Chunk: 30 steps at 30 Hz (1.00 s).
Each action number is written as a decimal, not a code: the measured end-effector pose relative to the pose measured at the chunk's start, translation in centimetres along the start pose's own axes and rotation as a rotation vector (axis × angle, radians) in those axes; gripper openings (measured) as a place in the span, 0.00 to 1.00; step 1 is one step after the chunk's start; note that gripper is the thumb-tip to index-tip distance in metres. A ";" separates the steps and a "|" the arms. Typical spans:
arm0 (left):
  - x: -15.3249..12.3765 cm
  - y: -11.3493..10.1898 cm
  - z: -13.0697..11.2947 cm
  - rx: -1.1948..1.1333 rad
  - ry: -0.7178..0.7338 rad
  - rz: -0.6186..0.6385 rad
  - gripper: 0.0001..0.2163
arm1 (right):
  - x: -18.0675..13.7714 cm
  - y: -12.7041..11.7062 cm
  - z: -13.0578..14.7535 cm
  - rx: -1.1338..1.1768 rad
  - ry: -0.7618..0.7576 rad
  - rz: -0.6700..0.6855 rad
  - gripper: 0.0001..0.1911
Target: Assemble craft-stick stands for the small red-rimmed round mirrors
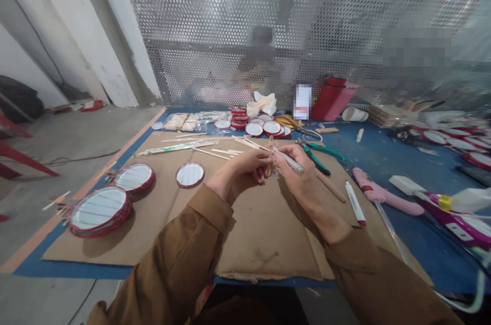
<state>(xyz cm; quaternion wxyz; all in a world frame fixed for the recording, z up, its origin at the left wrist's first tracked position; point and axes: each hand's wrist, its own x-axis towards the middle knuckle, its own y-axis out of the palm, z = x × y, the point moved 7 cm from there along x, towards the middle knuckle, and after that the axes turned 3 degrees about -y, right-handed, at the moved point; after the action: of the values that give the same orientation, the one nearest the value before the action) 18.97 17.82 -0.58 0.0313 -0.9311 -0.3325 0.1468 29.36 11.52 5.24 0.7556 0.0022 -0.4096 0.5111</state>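
Note:
My left hand [251, 164] is closed, pinching a small upright wooden stick piece [271, 145] over the middle of the cardboard sheet [264, 233]. Something clear or shiny shows around its lower end, too small to make out. In my right hand [301, 174] is a white marker pen [290, 160], held like a writing tool, its tip close to the stick piece. Thin wooden sticks [249, 144] lie loose just beyond my hands. Right of my right hand are a brown wooden rod [330, 185] and a white marker with a red end [355, 205].
Red-rimmed round pieces lie left, a large one [98, 208] among them. Green-handled pliers [316, 156], a pink glue gun [385, 194] and a purple power strip [456, 217] lie right. A red bottle [329, 97] stands by the perforated metal screen [215, 23], behind which a person shows dimly.

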 end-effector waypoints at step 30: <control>-0.5 0.1 -0.3 0.035 -0.035 0.003 0.15 | -0.1 0.0 0.5 0.052 -0.010 0.007 0.10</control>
<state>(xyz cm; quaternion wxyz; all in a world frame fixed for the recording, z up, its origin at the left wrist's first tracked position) 18.71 17.42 -0.14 0.0413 -0.9282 -0.3288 0.1691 29.04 11.19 5.50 0.7514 0.0228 -0.3999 0.5244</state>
